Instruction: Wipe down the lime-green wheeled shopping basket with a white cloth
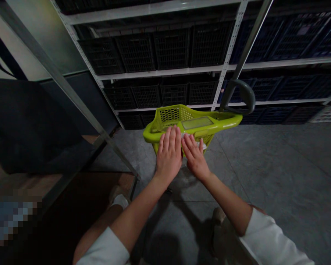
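A lime-green plastic shopping basket (223, 121) with a dark grey handle (246, 96) stands on the floor ahead of me. My left hand (168, 154) reaches to its near rim, fingers stretched out and held together, touching the rim. My right hand (194, 156) is beside it, fingers extended toward the basket's near wall. A small white thing shows between my right fingers and the basket; I cannot make out what it is. A pale flat item (197, 122) lies on top of the basket.
White metal shelving (165, 73) holds rows of dark mesh crates (172, 48) behind the basket. A slanted metal post (71, 95) and dark wooden shelf stand at the left. Grey tiled floor (278, 165) spreads to the right. My shoes show below.
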`<action>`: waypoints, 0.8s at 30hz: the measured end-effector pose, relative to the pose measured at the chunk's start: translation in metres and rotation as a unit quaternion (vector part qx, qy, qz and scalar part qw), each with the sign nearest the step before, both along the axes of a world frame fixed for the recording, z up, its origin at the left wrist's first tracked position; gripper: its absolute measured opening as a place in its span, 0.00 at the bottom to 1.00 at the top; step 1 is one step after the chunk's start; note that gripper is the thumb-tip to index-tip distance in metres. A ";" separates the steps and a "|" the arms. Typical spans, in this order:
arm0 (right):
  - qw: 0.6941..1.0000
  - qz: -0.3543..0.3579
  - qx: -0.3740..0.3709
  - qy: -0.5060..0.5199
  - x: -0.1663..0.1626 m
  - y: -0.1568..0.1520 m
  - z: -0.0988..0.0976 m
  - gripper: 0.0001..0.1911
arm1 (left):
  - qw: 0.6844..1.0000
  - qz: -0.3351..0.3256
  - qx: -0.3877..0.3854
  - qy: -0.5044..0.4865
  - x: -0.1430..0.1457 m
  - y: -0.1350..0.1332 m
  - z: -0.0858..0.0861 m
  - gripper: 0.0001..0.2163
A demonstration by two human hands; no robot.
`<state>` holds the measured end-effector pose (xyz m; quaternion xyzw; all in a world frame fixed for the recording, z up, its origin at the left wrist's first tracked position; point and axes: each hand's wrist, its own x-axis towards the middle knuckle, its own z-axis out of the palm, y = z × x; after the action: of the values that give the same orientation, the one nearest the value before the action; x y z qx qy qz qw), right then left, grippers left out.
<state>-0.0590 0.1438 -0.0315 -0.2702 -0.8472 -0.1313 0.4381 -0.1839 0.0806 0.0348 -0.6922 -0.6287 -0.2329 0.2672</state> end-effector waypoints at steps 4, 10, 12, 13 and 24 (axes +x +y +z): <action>0.999 -0.038 0.012 0.012 0.008 0.009 -0.001 0.44 | 1.000 -0.016 0.003 -0.007 -0.001 0.000 0.000 0.32; 0.978 -0.124 -0.008 0.168 0.038 0.041 0.018 0.48 | 1.000 -0.025 -0.001 -0.013 0.000 -0.002 0.004 0.32; 0.968 -0.132 -0.022 0.210 0.039 0.044 0.021 0.49 | 1.000 -0.020 -0.001 -0.009 0.001 -0.003 0.004 0.31; 0.967 -0.130 -0.026 0.218 0.038 0.042 0.021 0.49 | 1.000 -0.017 0.000 -0.008 0.001 -0.002 0.004 0.31; 0.999 -0.026 0.017 0.011 0.011 0.005 0.009 0.43 | 1.000 -0.004 0.003 -0.005 -0.002 0.000 0.000 0.32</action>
<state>-0.0481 0.1491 -0.0226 -0.2862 -0.8324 -0.1545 0.4487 -0.1856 0.0801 0.0347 -0.6926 -0.6268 -0.2388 0.2654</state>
